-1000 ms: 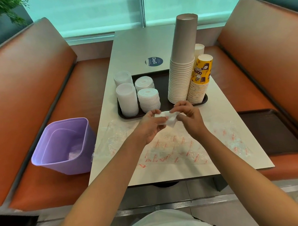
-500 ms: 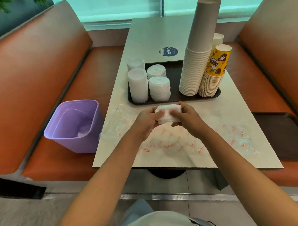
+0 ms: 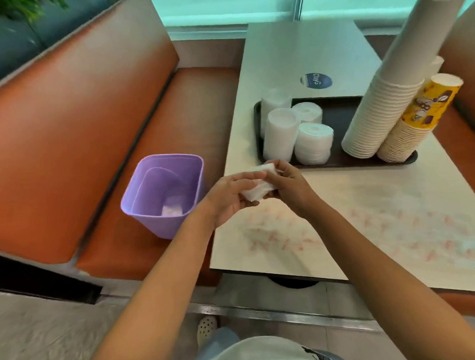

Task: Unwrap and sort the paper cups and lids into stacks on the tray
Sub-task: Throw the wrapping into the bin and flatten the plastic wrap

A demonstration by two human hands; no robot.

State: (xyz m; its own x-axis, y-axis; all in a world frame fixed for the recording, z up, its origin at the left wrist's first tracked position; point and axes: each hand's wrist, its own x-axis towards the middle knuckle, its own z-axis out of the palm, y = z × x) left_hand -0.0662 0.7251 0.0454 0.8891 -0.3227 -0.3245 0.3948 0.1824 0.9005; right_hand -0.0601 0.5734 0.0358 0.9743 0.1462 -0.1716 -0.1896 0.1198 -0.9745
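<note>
A purple bin (image 3: 163, 194) stands on the orange bench seat (image 3: 174, 122) just beside the surface's (image 3: 301, 49) left edge, with something pale lying in its bottom. Clear plastic wrap with red print (image 3: 355, 229) is spread flat over the surface's near half. A dark tray (image 3: 334, 113) sits mid-surface toward the right edge. On it stand four stacks of white lids (image 3: 313, 142) at the left end and three stacks of upturned paper cups: a tall plain stack (image 3: 385, 102), a shorter stack topped by a yellow printed cup (image 3: 421, 117), and a third mostly hidden behind. Over the surface's left edge, just before the tray, the left hand (image 3: 229, 199) and right hand (image 3: 288, 183) together hold a crumpled white wad (image 3: 258, 189), fingers curled round it.
</note>
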